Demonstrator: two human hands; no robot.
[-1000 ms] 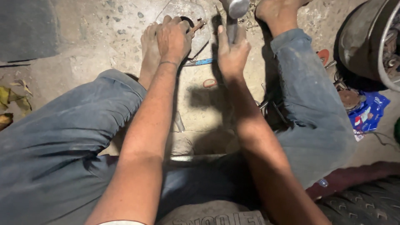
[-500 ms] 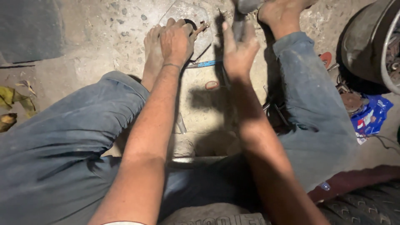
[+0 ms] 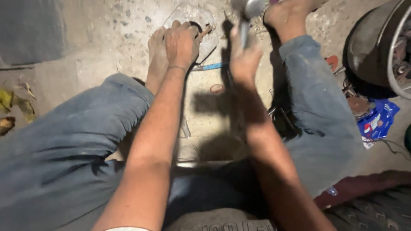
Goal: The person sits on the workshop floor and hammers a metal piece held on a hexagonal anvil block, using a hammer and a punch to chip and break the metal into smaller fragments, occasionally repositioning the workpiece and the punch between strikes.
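Left hand (image 3: 183, 42) clamped on a small part (image 3: 205, 31) beside bare toes, right hand (image 3: 244, 60) gripping raised hammer (image 3: 252, 7): risked striking fingers if aim slipped

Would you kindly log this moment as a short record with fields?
Setting: person seated on a concrete floor, legs in blue jeans apart.
Left hand: rests over the left foot, pressing a small dark part against a grey plate.
Right hand: raised, gripping a hammer by its handle, head at the top edge.
Between the legs: blue pen-like tool, small reddish ring.
Right side: wheel rim, blue packet, tyre.
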